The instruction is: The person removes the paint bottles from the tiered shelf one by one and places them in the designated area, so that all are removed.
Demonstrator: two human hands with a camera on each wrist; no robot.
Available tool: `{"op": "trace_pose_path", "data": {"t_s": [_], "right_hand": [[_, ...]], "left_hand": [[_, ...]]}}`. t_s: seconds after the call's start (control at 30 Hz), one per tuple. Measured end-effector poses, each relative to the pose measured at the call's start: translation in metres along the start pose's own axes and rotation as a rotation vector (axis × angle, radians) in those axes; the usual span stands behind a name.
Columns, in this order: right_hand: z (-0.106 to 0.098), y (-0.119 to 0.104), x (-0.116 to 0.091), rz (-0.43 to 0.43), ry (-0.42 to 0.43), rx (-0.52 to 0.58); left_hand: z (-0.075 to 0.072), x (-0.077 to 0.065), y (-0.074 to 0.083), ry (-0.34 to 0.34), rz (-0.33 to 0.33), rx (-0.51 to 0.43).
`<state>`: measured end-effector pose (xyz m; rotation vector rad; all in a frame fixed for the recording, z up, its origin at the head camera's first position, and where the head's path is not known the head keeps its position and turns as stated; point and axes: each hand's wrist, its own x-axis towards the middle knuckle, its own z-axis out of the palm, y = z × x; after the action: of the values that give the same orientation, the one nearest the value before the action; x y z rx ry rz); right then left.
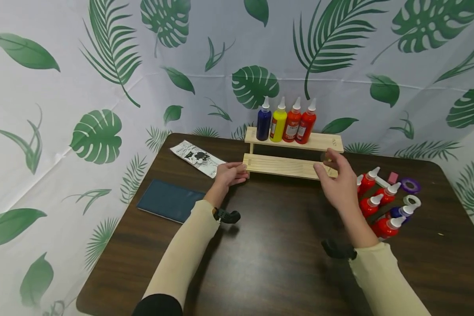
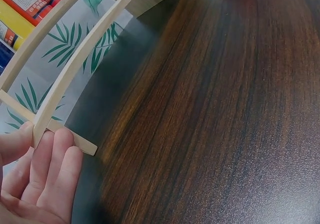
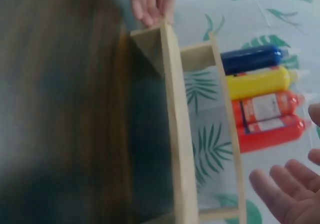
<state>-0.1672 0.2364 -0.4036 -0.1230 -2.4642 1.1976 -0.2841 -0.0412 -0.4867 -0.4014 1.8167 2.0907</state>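
A two-tier wooden rack (image 1: pixel 284 166) stands toward the back of the table. On its upper board are a dark blue bottle (image 1: pixel 263 125), a yellow bottle (image 1: pixel 278 126) and two red bottles (image 1: pixel 292 127), all upright with white nozzle caps. My left hand (image 1: pixel 230 174) pinches the left end of the lower board, thumb above and fingers beneath, as the left wrist view shows. Over the right end is my right hand (image 1: pixel 341 184), its fingers spread and relaxed. In the right wrist view that hand (image 3: pixel 295 191) is apart from the boards and holds nothing.
Several red bottles (image 1: pixel 369 206) and a blue one (image 1: pixel 400 213) stand at the right, beside purple tape (image 1: pixel 410 185), white tape (image 1: pixel 412 201) and a pink block (image 1: pixel 393 177). A printed packet (image 1: pixel 199 158) and a dark blue folder (image 1: pixel 170 199) lie left. Leaf-patterned cloth (image 1: pixel 205 87) hangs behind.
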Motion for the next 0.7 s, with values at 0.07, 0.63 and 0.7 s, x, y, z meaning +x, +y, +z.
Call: {"op": "trace_pose_path", "data": {"t_s": [0.07,0.63,0.7], "right_hand": [[0.009,-0.003,0.018,-0.02,-0.054,-0.025],[0.037,-0.025,0.102,0.134,-0.116,0.062],[0.039,-0.027,0.104,0.146,-0.085,0.036]], "left_hand": [[0.0,0.0,-0.001,0.002,-0.002,0.0],[0.0,0.003,-0.002,0.005,0.011,0.02],[0.0,0.002,-0.001,0.004,0.018,0.022]]}}
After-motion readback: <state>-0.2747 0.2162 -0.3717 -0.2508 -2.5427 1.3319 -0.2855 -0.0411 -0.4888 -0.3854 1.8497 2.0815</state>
